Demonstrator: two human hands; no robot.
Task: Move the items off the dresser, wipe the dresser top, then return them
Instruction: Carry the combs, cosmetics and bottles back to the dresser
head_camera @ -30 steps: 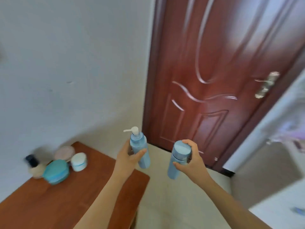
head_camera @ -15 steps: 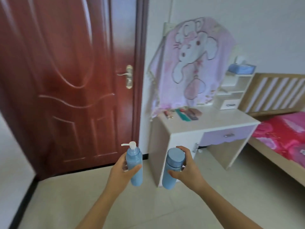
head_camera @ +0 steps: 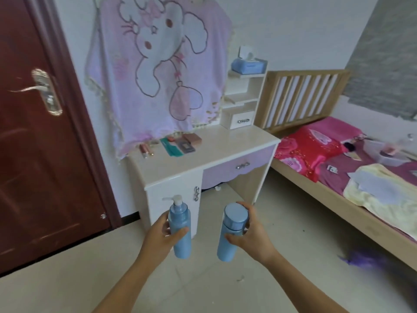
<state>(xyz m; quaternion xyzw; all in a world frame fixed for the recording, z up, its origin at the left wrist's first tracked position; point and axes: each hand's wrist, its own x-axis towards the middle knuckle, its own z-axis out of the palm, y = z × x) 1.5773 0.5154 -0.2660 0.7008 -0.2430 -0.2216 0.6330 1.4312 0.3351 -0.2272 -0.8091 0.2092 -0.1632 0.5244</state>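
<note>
**Bottles Held Before Dresser**

Door (head_camera: 33, 166) stands left of the dresser (head_camera: 225, 145), bed (head_camera: 338, 184) right of it. A pink cloth (head_camera: 158, 64) hangs behind the dresser. In front of the dresser (over the floor (head_camera: 67, 279)), the left hand (head_camera: 158, 239) grasps a pump bottle (head_camera: 180, 231) and the right hand (head_camera: 253, 237) grasps a capped bottle (head_camera: 230, 236), both upright. Cosmetics (head_camera: 178, 143) lie at the rear of the dresser top

Pump bottle (head_camera: 180, 231): light blue, white pump. Capped bottle (head_camera: 231, 233): light blue. Door (head_camera: 33, 154): reddish-brown. Dresser drawer (head_camera: 239, 168): lilac.
</note>
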